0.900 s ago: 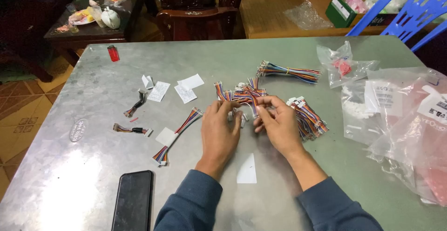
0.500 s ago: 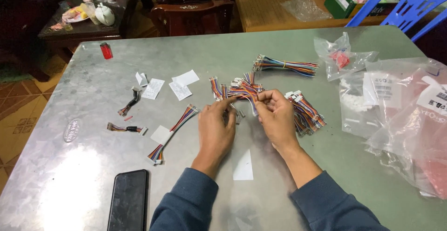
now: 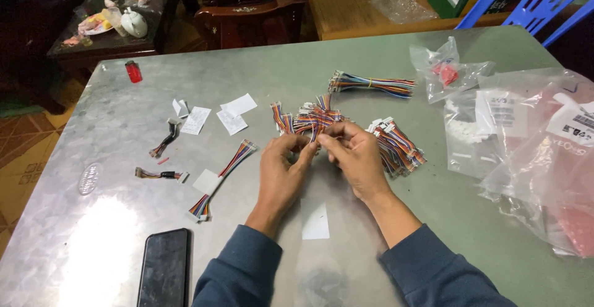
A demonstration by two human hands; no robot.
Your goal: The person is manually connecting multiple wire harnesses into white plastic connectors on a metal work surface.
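Grey metal surface [image 3: 396, 59] with a shiny glare patch near the front left corner. Behind it there's a dark carved wooden chair [image 3: 247, 10], and off to the left a low dark side table [image 3: 93, 44] with a white teapot [image 3: 134, 22] on it. Orange tiled floor [image 3: 25, 158] on the left, blue plastic chair [image 3: 532, 1] top right.

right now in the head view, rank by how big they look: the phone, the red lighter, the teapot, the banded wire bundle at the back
1. phone, though it lies nearest the camera, which flatters it
2. banded wire bundle
3. teapot, far off, so it may really be bigger than it looks
4. red lighter
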